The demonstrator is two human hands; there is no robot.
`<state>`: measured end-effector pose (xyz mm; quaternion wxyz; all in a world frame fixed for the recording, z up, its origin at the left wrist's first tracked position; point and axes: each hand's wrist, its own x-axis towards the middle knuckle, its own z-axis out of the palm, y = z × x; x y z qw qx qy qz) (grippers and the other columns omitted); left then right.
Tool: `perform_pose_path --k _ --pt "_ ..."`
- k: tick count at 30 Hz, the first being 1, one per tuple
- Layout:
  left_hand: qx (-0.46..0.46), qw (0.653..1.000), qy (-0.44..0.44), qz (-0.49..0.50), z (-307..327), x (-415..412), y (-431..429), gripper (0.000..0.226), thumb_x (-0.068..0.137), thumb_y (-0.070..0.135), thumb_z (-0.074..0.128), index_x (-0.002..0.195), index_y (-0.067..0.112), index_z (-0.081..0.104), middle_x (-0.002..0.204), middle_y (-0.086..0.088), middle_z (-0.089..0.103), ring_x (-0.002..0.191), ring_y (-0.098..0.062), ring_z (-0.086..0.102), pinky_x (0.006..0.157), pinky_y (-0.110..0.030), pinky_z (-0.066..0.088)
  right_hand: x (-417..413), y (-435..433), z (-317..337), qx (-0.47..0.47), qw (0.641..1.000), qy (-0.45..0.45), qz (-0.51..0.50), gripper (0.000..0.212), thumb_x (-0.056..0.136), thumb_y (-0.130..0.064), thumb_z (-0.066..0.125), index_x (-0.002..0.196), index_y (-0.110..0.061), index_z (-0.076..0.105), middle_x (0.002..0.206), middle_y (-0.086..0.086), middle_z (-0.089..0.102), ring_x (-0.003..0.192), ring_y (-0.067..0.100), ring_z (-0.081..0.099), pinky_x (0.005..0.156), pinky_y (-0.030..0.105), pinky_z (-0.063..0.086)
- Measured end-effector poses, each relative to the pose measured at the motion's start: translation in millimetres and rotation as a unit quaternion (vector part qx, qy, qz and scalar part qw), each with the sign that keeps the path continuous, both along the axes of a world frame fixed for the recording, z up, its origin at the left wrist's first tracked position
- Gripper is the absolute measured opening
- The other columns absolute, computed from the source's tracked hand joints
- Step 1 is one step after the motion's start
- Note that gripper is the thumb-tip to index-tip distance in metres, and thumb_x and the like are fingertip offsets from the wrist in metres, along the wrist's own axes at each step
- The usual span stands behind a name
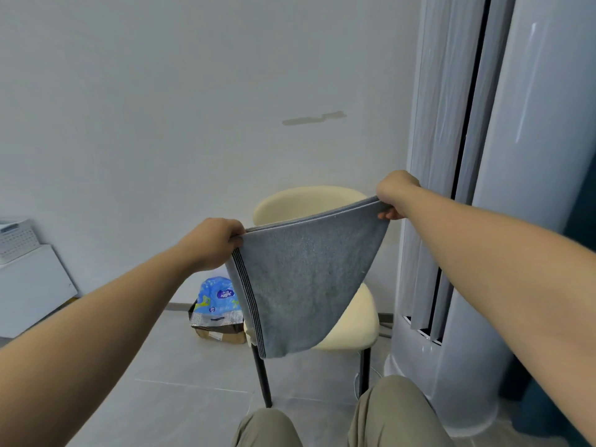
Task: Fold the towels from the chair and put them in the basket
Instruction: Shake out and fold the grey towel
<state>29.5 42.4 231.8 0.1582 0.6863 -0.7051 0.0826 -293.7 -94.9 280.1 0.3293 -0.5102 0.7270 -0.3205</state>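
Towel [306, 279], grey-blue with dark stripes down one short edge, held up in the air in front of cream chair [351, 327], top edge stretched taut between both hands. Left hand [209, 243] pinching the nearer, lower corner, fingers curled over the hem. Right hand [395, 195] gripping the farther, higher corner, thumb underneath. Cloth hanging in a tapering drape, lowest end dangling before the seat's front left corner and a black chair leg. White perforated basket [16, 240] at far left on a white cabinet [32, 291], well apart from the towel. Blue packet [216, 295] atop a cardboard box [222, 335] on the floor, left of the chair. Tall pale column unit [532, 221] at right.
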Motion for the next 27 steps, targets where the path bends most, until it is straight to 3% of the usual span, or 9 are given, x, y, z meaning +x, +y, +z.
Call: perform_pose_path --k 2,5,6,9,11,17,20,23,27 --pt "-0.011 1.0 0.003 0.017 3 2 -3 0.016 0.099 0.015 0.049 0.103 0.014 0.065 0.094 -0.004 0.063 0.087 -0.023 0.053 0.073 -0.031 0.039 0 -2 -4 0.02 0.999 0.007 0.029 0.008 0.096 -0.003 0.054 0.092 0.003 0.057 0.082 0.024 0.063 0.055 0.034 0.06 0.029 0.032 0.047" --pt "-0.025 0.999 0.023 0.036 7 10 -6 0.021 0.099 0.009 0.045 0.108 0.012 0.064 0.099 -0.006 0.063 0.089 -0.023 0.053 0.075 -0.033 0.041 0 5 -7 0.032 0.993 0.039 0.108 0.004 0.093 0.001 0.056 0.097 0.0 0.057 0.083 0.019 0.063 0.075 0.03 0.067 0.074 0.04 0.063" --pt "-0.018 0.999 0.028 0.037 8 12 -7 0.022 0.099 0.008 0.045 0.109 0.012 0.064 0.101 -0.007 0.064 0.09 -0.023 0.053 0.075 -0.033 0.041 -1 7 -8 0.021 0.992 0.043 0.116 0.006 0.092 0.001 0.054 0.097 -0.001 0.057 0.086 0.02 0.064 0.073 0.031 0.067 0.077 0.04 0.062" --pt "0.015 0.999 0.021 0.035 12 13 -5 0.024 0.097 0.004 0.045 0.108 0.011 0.065 0.098 -0.006 0.061 0.089 -0.024 0.052 0.074 -0.032 0.041 -2 13 -6 0.013 0.984 0.131 0.124 0.011 0.094 -0.006 0.043 0.093 0.001 0.052 0.084 0.021 0.061 0.046 0.024 0.059 0.048 0.029 0.05" --pt "-0.022 0.998 0.04 0.048 14 16 -8 0.026 0.094 0.001 0.045 0.106 0.012 0.065 0.095 -0.004 0.06 0.088 -0.024 0.052 0.073 -0.032 0.041 2 16 -2 0.008 0.973 0.176 0.151 0.015 0.095 -0.008 0.037 0.091 0.001 0.049 0.081 0.021 0.062 0.034 0.02 0.053 0.042 0.022 0.038" --pt "-0.023 0.998 0.038 0.049 13 8 -15 0.032 0.083 -0.004 0.043 0.1 0.013 0.064 0.093 -0.005 0.059 0.09 -0.028 0.054 0.072 -0.032 0.042 21 17 4 0.002 0.951 0.224 0.212 0.013 0.095 -0.002 0.046 0.098 0.004 0.057 0.064 0.017 0.065 0.042 0.024 0.059 0.035 0.023 0.041" --pt "-0.001 0.998 0.01 0.055 13 4 -15 0.029 0.079 -0.006 0.044 0.093 0.013 0.06 0.097 -0.009 0.063 0.086 -0.025 0.048 0.072 -0.032 0.04 21 19 4 0.004 0.946 0.246 0.212 0.012 0.094 0.0 0.048 0.097 0.005 0.058 0.068 0.02 0.065 0.042 0.024 0.06 0.04 0.027 0.046" --pt "-0.043 0.998 -0.001 0.055 11 10 -18 0.033 0.076 -0.008 0.045 0.092 0.012 0.065 0.096 -0.012 0.065 0.086 -0.029 0.053 0.071 -0.032 0.039 20 14 -1 -0.012 0.953 0.234 0.192 0.013 0.095 -0.004 0.052 0.084 0.002 0.057 0.062 0.021 0.065 0.04 0.027 0.063 0.04 0.03 0.05" --pt "-0.013 0.998 -0.02 0.056 10 7 -22 0.037 0.076 -0.008 0.046 0.099 0.01 0.07 0.099 -0.012 0.067 0.098 -0.034 0.06 0.073 -0.032 0.043 14 4 -9 -0.026 0.967 0.19 0.168 0.021 0.095 -0.01 0.058 0.076 -0.003 0.055 0.041 0.01 0.06 0.05 0.027 0.067 0.049 0.027 0.05"
